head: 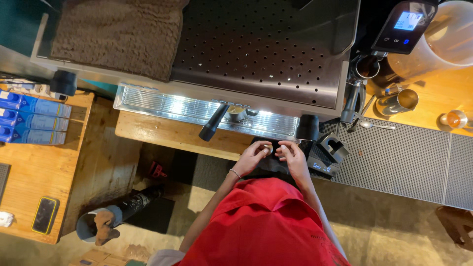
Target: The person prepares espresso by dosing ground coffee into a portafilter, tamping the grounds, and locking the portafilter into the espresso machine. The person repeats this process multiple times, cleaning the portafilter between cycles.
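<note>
Red apron (266,226) fills the near view; above it both hands meet at the desk (162,133) edge, left hand (252,156) and right hand (291,153) with fingers pinched narrow around 1 small round metal piece (267,147). It could slip to the floor if the pinch loosens. Scale (321,166) and tamping stand (333,146) crowd the right; the portafilter handle (213,123) juts out just behind.

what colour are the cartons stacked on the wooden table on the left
Blue with some white, the cartons show best in the head view, lying on the wooden table.
</note>
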